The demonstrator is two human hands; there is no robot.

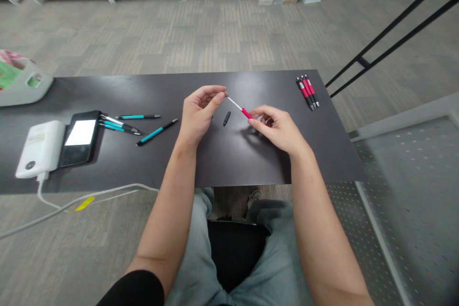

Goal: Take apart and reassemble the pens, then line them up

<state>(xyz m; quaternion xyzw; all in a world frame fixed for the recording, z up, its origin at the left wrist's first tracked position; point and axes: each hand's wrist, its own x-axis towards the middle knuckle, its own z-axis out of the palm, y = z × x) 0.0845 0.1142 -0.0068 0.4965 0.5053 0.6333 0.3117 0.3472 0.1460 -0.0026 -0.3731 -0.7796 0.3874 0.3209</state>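
Observation:
Between the thumb and fingers of my left hand (201, 110) is the end of a thin white pen refill (234, 102). The refill runs down to the right, its lower end at a red pen barrel (246, 113). My right hand (276, 126) pinches the other end of that barrel; its fingertips hide part of it. Both hands are held above the dark table. A short black pen piece (227, 118) lies on the table between the hands, apart from both.
Several red-and-black pens (307, 92) lie side by side at the far right. Left of my hands are several blue-and-black pens (157, 132), a phone (81, 137), a white power bank (41, 148) with a cable (103, 192), and a white basket (39, 87) on the table (229, 167).

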